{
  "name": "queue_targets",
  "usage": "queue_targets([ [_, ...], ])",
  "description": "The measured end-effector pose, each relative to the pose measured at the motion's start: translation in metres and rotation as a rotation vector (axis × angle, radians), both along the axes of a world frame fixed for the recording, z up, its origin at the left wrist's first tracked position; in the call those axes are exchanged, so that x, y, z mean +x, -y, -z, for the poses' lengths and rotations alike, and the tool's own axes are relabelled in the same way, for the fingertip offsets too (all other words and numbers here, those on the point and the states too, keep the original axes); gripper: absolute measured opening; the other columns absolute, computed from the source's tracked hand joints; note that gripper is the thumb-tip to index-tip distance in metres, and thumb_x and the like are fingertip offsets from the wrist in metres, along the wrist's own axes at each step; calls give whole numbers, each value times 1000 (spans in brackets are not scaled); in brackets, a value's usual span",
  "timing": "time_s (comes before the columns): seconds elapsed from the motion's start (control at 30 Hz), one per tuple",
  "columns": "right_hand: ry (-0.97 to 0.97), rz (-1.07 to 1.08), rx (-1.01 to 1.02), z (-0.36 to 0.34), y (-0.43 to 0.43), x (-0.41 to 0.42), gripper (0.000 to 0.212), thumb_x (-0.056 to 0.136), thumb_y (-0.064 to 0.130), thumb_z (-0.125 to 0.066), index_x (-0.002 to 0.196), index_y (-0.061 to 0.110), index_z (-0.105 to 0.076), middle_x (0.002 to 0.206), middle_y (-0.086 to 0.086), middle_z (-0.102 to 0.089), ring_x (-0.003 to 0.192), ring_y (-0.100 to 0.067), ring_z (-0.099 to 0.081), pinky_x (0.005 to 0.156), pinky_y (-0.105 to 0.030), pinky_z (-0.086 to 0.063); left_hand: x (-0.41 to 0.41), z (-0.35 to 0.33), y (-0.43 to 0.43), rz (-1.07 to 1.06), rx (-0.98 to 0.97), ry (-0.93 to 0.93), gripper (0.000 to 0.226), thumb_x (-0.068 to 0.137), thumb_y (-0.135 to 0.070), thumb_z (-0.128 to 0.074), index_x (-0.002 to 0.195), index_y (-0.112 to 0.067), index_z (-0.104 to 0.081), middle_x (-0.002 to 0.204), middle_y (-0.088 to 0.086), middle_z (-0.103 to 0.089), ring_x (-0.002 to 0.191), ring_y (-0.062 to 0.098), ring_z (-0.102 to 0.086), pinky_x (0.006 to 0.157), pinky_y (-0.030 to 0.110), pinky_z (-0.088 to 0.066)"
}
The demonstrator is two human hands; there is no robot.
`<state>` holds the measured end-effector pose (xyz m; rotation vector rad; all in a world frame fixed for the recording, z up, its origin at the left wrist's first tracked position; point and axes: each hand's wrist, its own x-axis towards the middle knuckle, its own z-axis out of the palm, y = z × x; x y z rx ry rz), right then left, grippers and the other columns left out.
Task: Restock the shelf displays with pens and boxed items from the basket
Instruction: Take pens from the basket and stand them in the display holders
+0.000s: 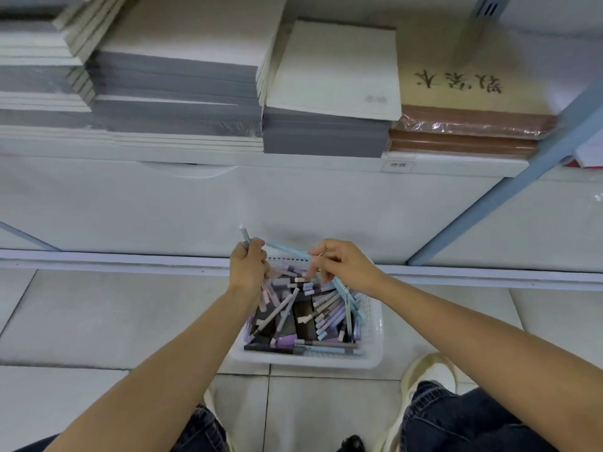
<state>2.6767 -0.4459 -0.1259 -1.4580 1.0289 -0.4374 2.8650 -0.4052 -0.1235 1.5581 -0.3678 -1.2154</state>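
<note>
We see bright, even, cool light with soft shadows. Glare glints off the plastic-wrapped brown notebooks. Wide-angle distortion bends the shelf edge, and the corners blur slightly.

On the shelf we see grey-edged stacks of pads filling its left end and middle, with one white pad lying askew on the middle stack. Touching that stack, toward the right end, sit brown notebooks in clear wrap, with dark calligraphy on the top cover. A small label is fixed to the shelf's front edge. Below, we find pale floor tiles and a cream shoe.
</note>
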Motion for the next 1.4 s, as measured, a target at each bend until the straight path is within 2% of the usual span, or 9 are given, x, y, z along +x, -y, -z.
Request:
queue_targets([
  [0.17,15,-8,-128,-56,10,-3,13,94,16,-62,97,8,-72,69,-3,-69,52,-13,-46,53,-22,-41,14,-39,2,255,-28,160,16,95,-24,-62,86,-11,-61,54,-4,-31,38,8,-23,35,18,-23],
  [0.37,185,14,-230,-141,13,-3,12,94,9,-61,103,1,-61,76,-13,-73,52,-14,-56,55,-23,-49,27,-107,-3,529,-169,199,26,95,-30,-61,93,-6,-68,49,-6,-30,40,8,-23,37,19,-24],
  [0.53,314,31,-398,-217,5,-5,14,100,9,-47,108,4,-57,90,-15,-71,69,-20,-62,66,-26,-52,33,-173,-2,570,-317,223,32,94,-38,-59,98,-8,-68,53,-6,-31,43,9,-23,39,20,-27],
  [0.63,327,93,-583,-265,1,-4,17,101,4,-43,106,4,-59,83,-8,-64,69,-12,-59,64,-23,-51,27,-218,-1,577,-417,192,28,93,-39,-60,93,-11,-63,54,-6,-30,44,9,-21,38,21,-24],
  [0.8,463,196,-811,-352,1,-7,15,101,3,-43,102,4,-57,87,-9,-62,73,-12,-64,67,-23,-54,11,-304,9,511,-540,69,15,95,-19,-36,82,-22,-44,50,-8,-28,38,7,-16,36,15,-18],
  [0.97,515,306,-987,-423,16,-13,14,103,7,-41,107,2,-53,86,-8,-61,71,-16,-65,66,-25,-57,9,-366,18,501,-732,136,22,103,-21,-40,88,-12,-54,55,-3,-38,40,9,-27,39,19,-26],
  [1.07,452,410,-1044,-452,37,-16,17,103,11,-42,108,0,-54,85,-6,-61,70,-14,-64,67,-25,-56,12,-389,24,495,-830,187,25,103,-27,-44,94,-10,-59,58,0,-52,45,13,-44,45,24,-42],
  [1.17,225,420,-1066,-466,64,-15,22,102,13,-45,110,-4,-57,87,-6,-64,75,-14,-64,69,-25,-56,12,-402,33,478,-865,273,26,103,-31,-43,98,-10,-58,59,3,-61,52,19,-60,57,31,-56],
  [1.4,-105,285,-1125,-461,100,2,16,99,10,-51,100,0,-62,88,-9,-68,79,-18,-66,72,-20,-54,14,-406,61,495,-822,360,27,103,-39,-42,97,-19,-60,56,-4,-45,41,11,-36,42,23,-36],
])
